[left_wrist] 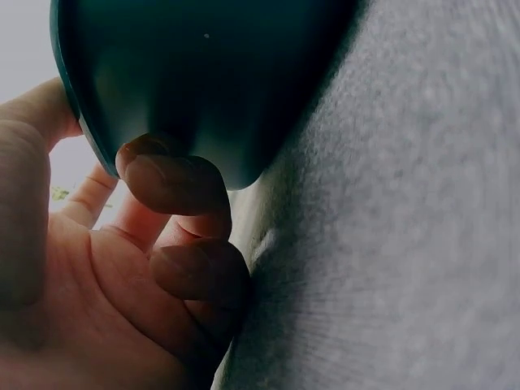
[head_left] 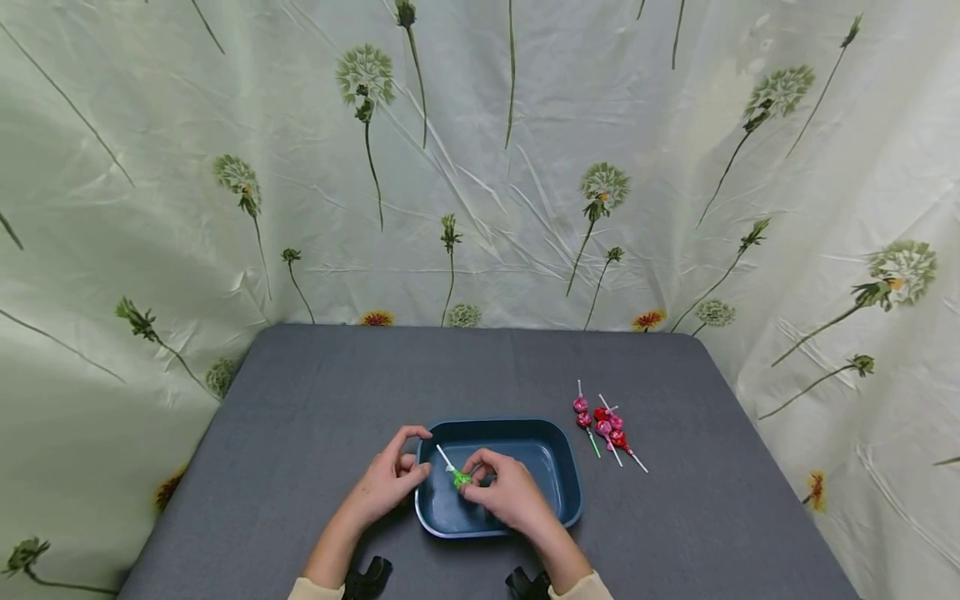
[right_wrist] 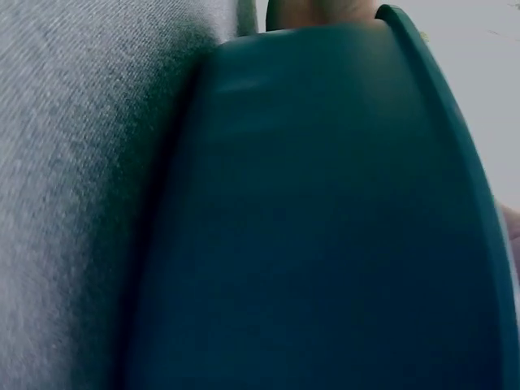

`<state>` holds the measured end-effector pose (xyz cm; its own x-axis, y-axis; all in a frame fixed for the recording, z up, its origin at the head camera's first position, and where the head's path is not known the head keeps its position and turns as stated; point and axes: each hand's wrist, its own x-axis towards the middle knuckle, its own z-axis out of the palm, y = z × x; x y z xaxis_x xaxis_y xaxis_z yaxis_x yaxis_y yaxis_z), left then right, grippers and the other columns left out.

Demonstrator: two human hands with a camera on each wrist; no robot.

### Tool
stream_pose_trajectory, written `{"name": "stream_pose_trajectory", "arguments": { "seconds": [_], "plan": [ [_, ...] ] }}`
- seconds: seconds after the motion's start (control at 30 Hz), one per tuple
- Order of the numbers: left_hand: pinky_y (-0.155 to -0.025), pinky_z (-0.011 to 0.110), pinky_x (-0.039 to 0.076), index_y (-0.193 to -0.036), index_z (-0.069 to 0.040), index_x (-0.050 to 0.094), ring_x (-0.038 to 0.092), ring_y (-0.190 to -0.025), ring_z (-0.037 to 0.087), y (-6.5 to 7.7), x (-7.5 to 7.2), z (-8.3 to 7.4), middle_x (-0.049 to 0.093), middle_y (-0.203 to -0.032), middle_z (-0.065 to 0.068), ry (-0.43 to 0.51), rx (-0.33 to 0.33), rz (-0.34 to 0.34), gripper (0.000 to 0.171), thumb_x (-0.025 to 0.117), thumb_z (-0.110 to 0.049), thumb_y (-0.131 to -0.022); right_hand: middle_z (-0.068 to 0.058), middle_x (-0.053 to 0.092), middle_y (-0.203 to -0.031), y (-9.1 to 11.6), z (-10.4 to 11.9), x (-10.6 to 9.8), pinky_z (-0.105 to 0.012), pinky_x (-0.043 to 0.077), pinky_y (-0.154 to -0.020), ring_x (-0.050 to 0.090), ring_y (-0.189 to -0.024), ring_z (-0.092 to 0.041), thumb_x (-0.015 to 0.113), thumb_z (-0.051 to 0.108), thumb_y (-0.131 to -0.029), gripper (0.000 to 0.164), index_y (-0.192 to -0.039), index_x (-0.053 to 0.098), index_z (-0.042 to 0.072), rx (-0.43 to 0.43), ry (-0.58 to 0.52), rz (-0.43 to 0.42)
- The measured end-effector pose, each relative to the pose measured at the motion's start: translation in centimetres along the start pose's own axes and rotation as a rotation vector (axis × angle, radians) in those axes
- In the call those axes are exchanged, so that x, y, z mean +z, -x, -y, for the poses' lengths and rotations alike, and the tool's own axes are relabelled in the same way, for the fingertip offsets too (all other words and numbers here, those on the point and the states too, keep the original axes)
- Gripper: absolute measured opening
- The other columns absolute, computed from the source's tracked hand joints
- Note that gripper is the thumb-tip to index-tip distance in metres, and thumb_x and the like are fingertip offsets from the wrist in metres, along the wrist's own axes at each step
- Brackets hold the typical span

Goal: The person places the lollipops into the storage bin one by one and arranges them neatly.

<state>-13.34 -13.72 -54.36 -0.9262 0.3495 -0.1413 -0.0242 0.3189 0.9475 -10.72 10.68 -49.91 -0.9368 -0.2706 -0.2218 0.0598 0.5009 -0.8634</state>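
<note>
A blue rectangular tray with rounded corners sits near the front of the table. My left hand holds its left side, with thumb and index finger at the rim. In the left wrist view, curled fingers of that hand lie against the outer wall of the tray. Inside the tray's outline, my right hand pinches a green-wrapped lollipop by its candy end, the white stick pointing up and left. The right wrist view shows mainly the tray's outer wall; the right hand's grip is hidden there.
Several lollipops in red and pink wrappers lie in a loose group right of the tray. The grey cloth-covered table reaches back to a curtain printed with dandelions.
</note>
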Motion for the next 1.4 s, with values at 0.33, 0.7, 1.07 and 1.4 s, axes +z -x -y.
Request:
{"name": "stream_pose_trajectory", "arguments": {
  "seconds": [0.33, 0.7, 1.07, 1.4],
  "plan": [
    [-0.051, 0.025, 0.039, -0.142, -0.021, 0.046, 0.047, -0.051, 0.010, -0.06, 0.15, 0.03, 0.052, -0.067, 0.000, 0.015, -0.010, -0.005, 0.043, 0.065, -0.019, -0.103, 0.006, 0.068, -0.081, -0.51, -0.05, 0.35, -0.024, 0.042, -0.056, 0.055, -0.057, -0.008, 0.079, 0.022, -0.090, 0.018, -0.105, 0.071, 0.016, 0.011, 0.010, 0.054],
    [-0.052, 0.024, 0.038, -0.143, -0.020, 0.046, 0.046, -0.052, 0.008, 0.01, 0.01, -0.03, 0.052, -0.068, -0.001, 0.023, -0.001, 0.013, 0.043, 0.065, -0.020, -0.104, 0.007, 0.069, -0.081, -0.83, 0.25, 0.77, -0.025, 0.038, -0.058, 0.055, -0.064, -0.011, 0.080, 0.025, -0.090, 0.016, -0.102, 0.071, 0.019, 0.027, 0.063, 0.094],
    [-0.053, 0.021, 0.034, -0.143, -0.021, 0.046, 0.042, -0.051, 0.006, 0.01, -0.01, 0.01, 0.050, -0.068, -0.002, 0.002, 0.001, 0.001, 0.043, 0.064, -0.018, -0.103, 0.005, 0.071, -0.080, -0.90, 0.30, 0.94, -0.025, 0.039, -0.057, 0.056, -0.060, -0.011, 0.079, 0.020, -0.088, 0.014, -0.098, 0.071, 0.016, 0.006, 0.076, 0.135],
    [-0.053, 0.022, 0.036, -0.143, -0.021, 0.047, 0.043, -0.051, 0.006, 0.06, 0.09, 0.08, 0.051, -0.068, -0.001, 0.005, -0.004, 0.000, 0.043, 0.065, -0.019, -0.104, 0.010, 0.070, -0.079, -0.69, 0.09, 0.39, -0.026, 0.043, -0.056, 0.056, -0.056, -0.007, 0.077, 0.021, -0.091, 0.013, -0.101, 0.070, 0.015, 0.003, 0.050, 0.141]
  ]
}}
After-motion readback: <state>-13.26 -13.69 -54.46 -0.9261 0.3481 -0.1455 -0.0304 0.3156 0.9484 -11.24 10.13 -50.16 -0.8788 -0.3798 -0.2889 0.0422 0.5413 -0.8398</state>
